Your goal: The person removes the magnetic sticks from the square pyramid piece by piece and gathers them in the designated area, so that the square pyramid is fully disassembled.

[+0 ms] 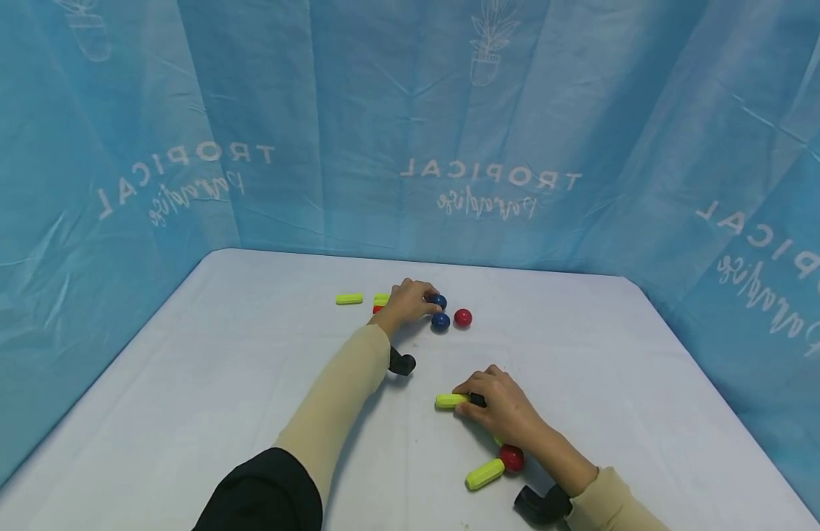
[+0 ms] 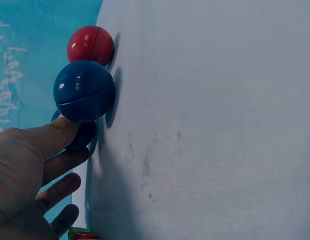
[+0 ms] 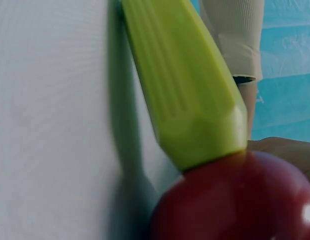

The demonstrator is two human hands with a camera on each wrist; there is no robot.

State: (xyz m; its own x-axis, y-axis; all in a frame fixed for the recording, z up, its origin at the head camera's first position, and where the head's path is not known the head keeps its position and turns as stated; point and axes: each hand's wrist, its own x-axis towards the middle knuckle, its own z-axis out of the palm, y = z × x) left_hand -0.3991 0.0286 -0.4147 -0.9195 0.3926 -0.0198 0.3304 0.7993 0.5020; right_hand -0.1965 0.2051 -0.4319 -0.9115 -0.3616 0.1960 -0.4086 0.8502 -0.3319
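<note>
My left hand [image 1: 410, 301] reaches to the back of the table, its thumb and fingers around the rear blue ball [image 1: 439, 301]. Another blue ball [image 2: 85, 91], glossy with a seam, sits just in front of it and partly covers it in the left wrist view. A red ball [image 1: 463, 318] is beside them. Nearer the front, my right hand [image 1: 499, 404] grips a yellow-green stick [image 1: 452, 400], with a dark part showing between the fingers. Below that wrist, a ribbed yellow-green stick [image 3: 182, 85] meets a red ball [image 3: 235, 200] end-on.
A yellow-green stick [image 1: 349, 299] lies at the back left. More yellow-green sticks [image 1: 381, 298], with something red by them, are partly hidden behind the left hand. Blue curtains [image 1: 370, 147] surround the white table [image 1: 251, 369]. Black wrist devices [image 1: 543, 505] hang below both forearms.
</note>
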